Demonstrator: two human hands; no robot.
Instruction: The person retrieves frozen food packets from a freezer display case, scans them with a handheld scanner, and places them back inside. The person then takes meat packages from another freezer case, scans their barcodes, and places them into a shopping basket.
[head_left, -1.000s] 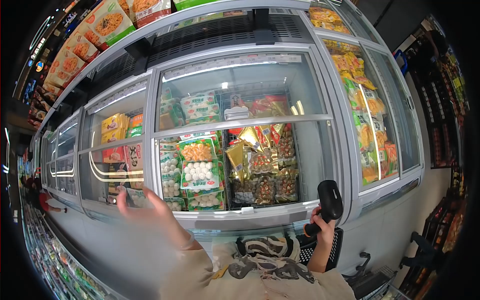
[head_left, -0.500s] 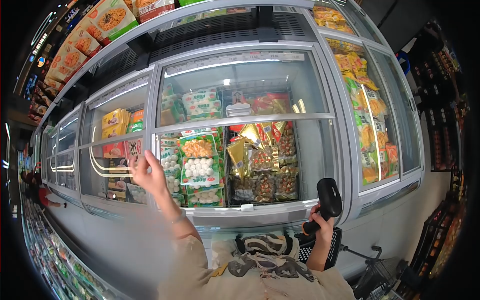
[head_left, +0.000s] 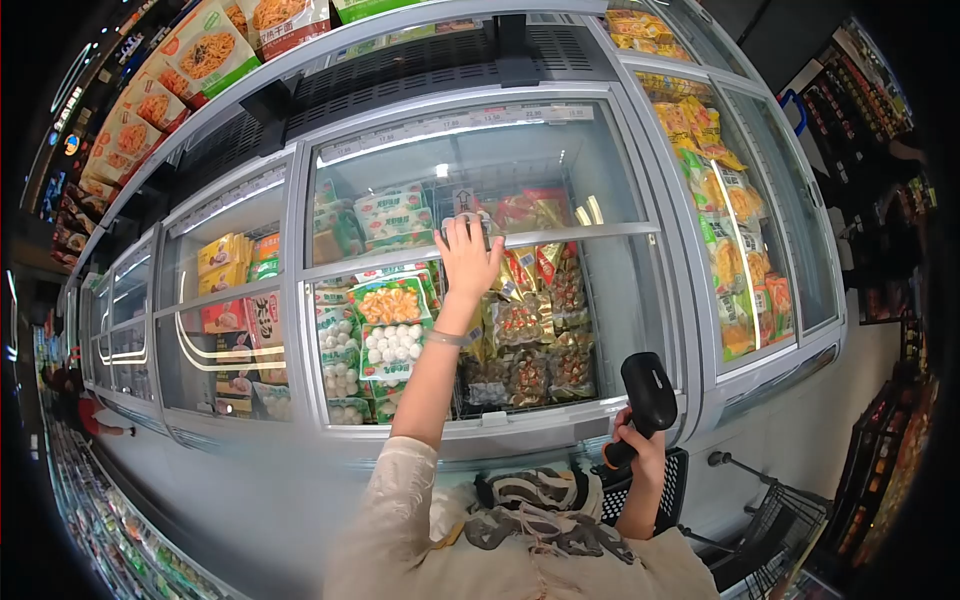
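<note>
My left hand [head_left: 468,258] reaches over the freezer and its fingers curl over the handle of the sliding glass lid [head_left: 385,262], hiding most of that handle. Below the arm, bags of white balls [head_left: 393,346] and a bag of orange pieces [head_left: 388,303] lie in the open front half. Gold and brown packets [head_left: 530,325] fill the wire basket to their right. At the freezer's front edge, my right hand [head_left: 643,448] is closed around the grip of a black barcode scanner [head_left: 650,392] with orange trim.
Another freezer section with yellow bags [head_left: 735,225] stands on the right. To the left, closed glass covers boxes [head_left: 235,335]. Noodle packs [head_left: 205,55] line the shelf above. A shopping cart [head_left: 780,530] and a dark basket [head_left: 668,490] are near my right side.
My left hand has moved right and forward, from above the left freezer section onto the lid handle. My right hand still holds the scanner in nearly the same place.
</note>
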